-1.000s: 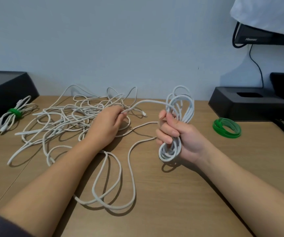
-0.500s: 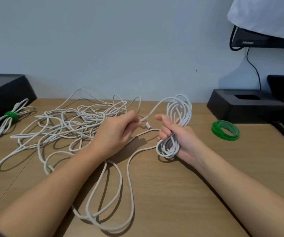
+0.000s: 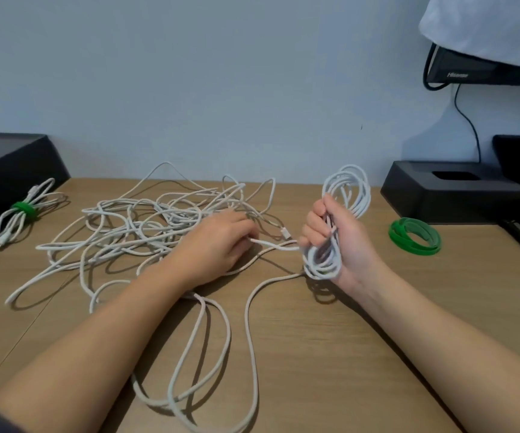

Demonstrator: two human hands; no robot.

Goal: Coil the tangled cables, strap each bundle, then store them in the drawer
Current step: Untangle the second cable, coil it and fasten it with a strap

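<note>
A white cable coil (image 3: 348,195) stands upright in my right hand (image 3: 337,235), which is shut around its middle. My left hand (image 3: 218,245) lies palm down on the desk and pinches the loose strand (image 3: 271,243) that runs from the coil. Left of it sprawls the tangled heap of white cable (image 3: 133,226), and long loose loops (image 3: 208,339) trail toward the desk's near edge. A finished bundle (image 3: 22,210) with a green strap lies at the far left. Green straps (image 3: 415,235) lie in a ring to the right.
The wooden desk (image 3: 346,339) meets a pale wall. A black box (image 3: 5,170) sits at the far left. A black stand (image 3: 452,192) and a monitor (image 3: 484,70) under a white cloth occupy the right, with a black lead hanging down.
My left hand came toward the coil, then dropped low onto the desk holding the strand. My right hand has shifted right with the coil, which has gained a loop.
</note>
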